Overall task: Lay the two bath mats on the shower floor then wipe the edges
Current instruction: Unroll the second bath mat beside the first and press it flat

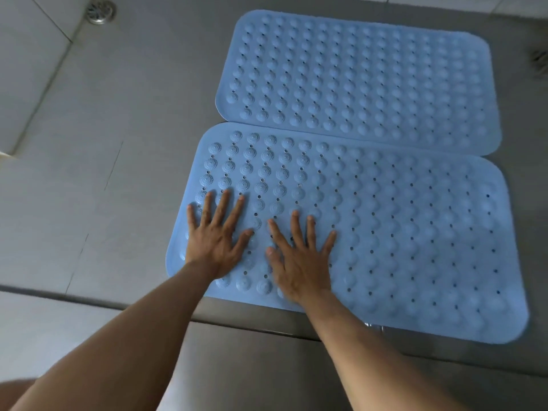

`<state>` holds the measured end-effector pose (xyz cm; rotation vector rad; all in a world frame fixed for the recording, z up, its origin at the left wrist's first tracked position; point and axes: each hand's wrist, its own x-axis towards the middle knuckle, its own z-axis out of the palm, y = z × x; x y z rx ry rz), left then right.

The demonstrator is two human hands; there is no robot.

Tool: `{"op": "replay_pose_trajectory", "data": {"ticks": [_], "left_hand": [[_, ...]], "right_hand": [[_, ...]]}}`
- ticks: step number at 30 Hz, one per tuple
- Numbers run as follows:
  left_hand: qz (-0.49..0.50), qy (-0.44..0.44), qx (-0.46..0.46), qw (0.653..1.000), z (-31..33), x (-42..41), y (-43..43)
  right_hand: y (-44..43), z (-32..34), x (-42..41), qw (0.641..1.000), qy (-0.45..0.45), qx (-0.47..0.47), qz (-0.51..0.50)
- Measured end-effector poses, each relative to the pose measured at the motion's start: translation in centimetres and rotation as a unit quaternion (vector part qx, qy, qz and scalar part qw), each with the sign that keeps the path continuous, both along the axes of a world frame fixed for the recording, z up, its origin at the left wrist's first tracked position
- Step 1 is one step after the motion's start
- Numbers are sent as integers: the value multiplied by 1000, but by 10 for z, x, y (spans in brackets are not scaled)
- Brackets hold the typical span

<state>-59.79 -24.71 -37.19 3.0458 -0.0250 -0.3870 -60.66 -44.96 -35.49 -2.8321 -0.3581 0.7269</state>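
Nearest to me, my two bare forearms reach forward over the kerb (89, 296) that bounds the near edge of the shower floor (133, 129). My left grip (218, 241) lies flat on the near blue bath mat (415, 232), close to its left end, fingers straight and spread, holding nothing, only pressing down. My right grip (299, 262) lies just beside it, likewise flat and fully spread, palm on the studded surface, with nothing in its hold.

This near mat lies lengthwise along the near edge of the floor. Its near long side runs along the kerb, and toward the right it looks to ride up on the kerb line rather than sit clear of it, so I judge it may want a small push inward. Beyond it the far blue bath mat (370, 78) lies flat, its near long side touching the far side of the first; whether one overlaps the other I cannot tell.

Past the mats, a round floor drain (100, 11) sits near the far left corner, well apart from both, and a second drain (539, 62) shows partly at the right edge.

By my reckoning the laying is all but finished: both mats are down, and I am pressing the second to seat it. The wiping of the edges is not yet begun, and no cloth is in view.
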Motion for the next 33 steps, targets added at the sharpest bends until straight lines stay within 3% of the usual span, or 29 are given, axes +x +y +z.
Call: {"op": "replay_pose_trajectory", "data": {"ticks": [4, 8, 14, 18, 33], "left_hand": [[49, 31, -14, 998, 10, 4, -8], [60, -7, 4, 998, 24, 6, -60], [-37, -14, -24, 999, 18, 6, -191], [-72, -8, -26, 997, 16, 7, -260], [-25, 38, 4, 999, 14, 10, -305]], "right_hand": [[-27, 16, 1, 994, 41, 103, 24], [-99, 20, -5, 984, 3, 176, -4], [-229, 9, -5, 991, -92, 36, -94], [-293, 8, -1, 982, -94, -59, -153], [-323, -5, -1, 985, -61, -64, -149]]}}
